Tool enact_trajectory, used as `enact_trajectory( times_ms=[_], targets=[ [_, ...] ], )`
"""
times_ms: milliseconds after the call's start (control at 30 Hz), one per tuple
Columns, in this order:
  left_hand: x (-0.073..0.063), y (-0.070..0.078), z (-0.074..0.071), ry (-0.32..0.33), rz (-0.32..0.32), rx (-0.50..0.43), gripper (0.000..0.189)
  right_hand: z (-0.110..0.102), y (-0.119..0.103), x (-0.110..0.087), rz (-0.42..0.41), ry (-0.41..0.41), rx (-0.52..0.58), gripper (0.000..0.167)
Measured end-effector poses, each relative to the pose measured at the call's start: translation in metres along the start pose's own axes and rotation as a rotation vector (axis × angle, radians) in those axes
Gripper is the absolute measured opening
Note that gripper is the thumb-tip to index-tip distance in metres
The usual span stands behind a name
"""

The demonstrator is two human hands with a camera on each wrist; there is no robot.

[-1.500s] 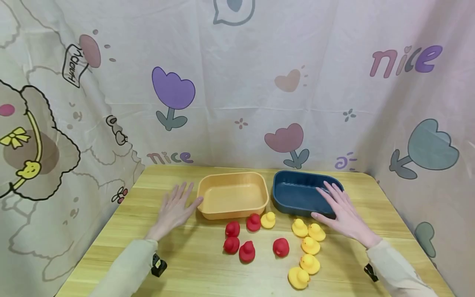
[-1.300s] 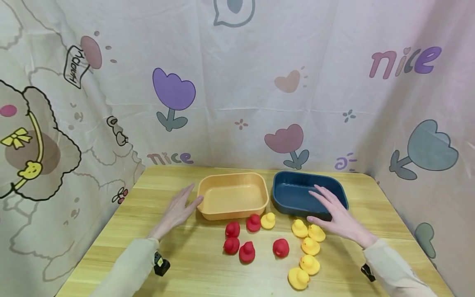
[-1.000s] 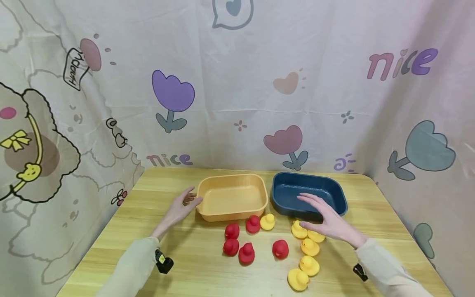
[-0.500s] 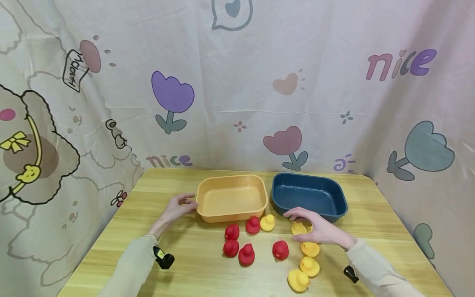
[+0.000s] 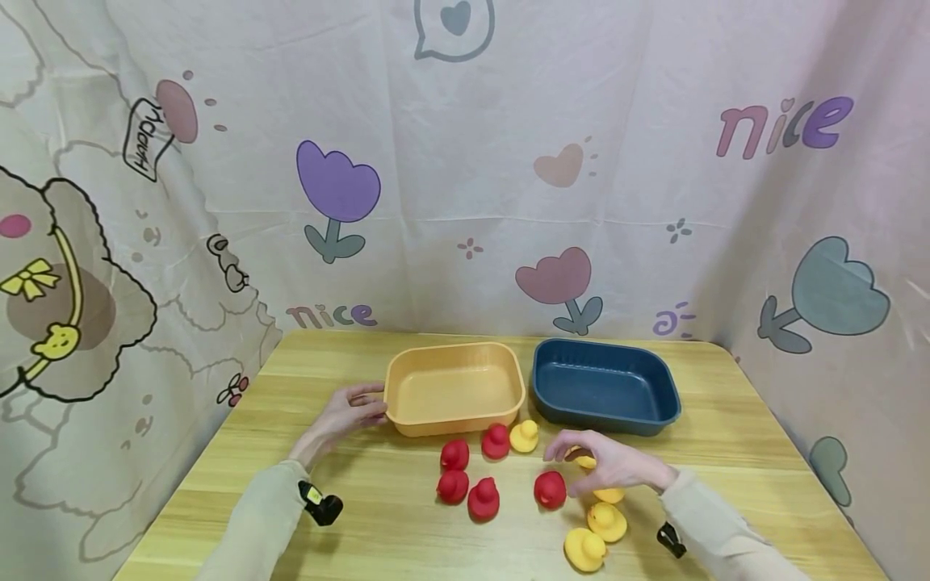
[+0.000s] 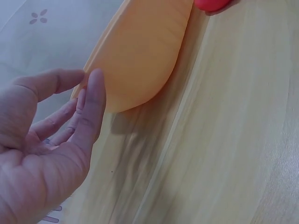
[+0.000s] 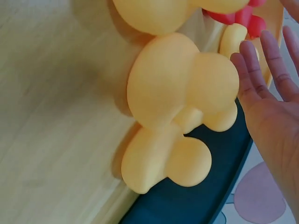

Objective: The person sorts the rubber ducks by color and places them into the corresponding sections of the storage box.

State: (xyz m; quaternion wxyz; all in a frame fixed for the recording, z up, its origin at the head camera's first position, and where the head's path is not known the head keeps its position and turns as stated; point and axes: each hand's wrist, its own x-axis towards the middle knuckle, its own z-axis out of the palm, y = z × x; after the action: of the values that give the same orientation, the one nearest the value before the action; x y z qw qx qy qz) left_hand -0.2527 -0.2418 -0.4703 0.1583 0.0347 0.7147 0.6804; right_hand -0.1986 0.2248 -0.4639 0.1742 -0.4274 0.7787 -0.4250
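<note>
Your left hand [image 5: 350, 410] is at the left end of the orange tray [image 5: 454, 424], left of the middle of the frame. Its fingers are loosely bent, and the tips touch the tray's edge without curling round it. Your right hand [image 5: 609, 466] hangs low in the right half of the frame, with nothing in it. Its thumb and fingers are spread wide apart.

One red duck [image 5: 550, 491] sits just beside that thumb, below and right of the middle. Two yellow ducks [image 5: 610, 495] peek out from behind the same hand, so you see only bits of them. Two more yellow ducks [image 5: 585, 551] sit close together under it, near the bottom of the frame.

Four other red ducks [image 5: 483, 500] sit in a bunch below the orange tray, near the middle. The top right one is next to a small yellow duck [image 5: 524, 436].

The blue tray [image 5: 599, 417] is right of the orange one, with a small gap between them. Everything is on a wooden table [image 5: 392, 532]. Behind it hangs a pale cloth [image 5: 450, 121] with flowers and the word "nice" on it.
</note>
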Motion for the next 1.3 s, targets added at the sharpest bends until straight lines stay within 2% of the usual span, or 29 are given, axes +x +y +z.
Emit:
enact_trajectory(
  times_ms=[300, 667, 1000, 1300],
  targets=[
    [-0.001, 0.000, -0.003, -0.055, -0.019, -0.102, 0.063, 0.006, 0.003, 0.005, -0.020, -0.053, -0.034, 0.038],
    [0.001, 0.000, -0.003, -0.059, -0.023, -0.126, 0.062, 0.012, 0.005, 0.010, 0.040, -0.077, -0.037, 0.038],
    [0.000, 0.000, -0.004, -0.066, -0.017, -0.133, 0.061, 0.014, 0.006, 0.018, 0.020, -0.113, -0.055, 0.032],
    [-0.001, 0.001, -0.002, -0.073, -0.022, -0.139, 0.062, 0.016, 0.003, 0.020, 0.089, -0.111, -0.050, 0.029]
  ],
)
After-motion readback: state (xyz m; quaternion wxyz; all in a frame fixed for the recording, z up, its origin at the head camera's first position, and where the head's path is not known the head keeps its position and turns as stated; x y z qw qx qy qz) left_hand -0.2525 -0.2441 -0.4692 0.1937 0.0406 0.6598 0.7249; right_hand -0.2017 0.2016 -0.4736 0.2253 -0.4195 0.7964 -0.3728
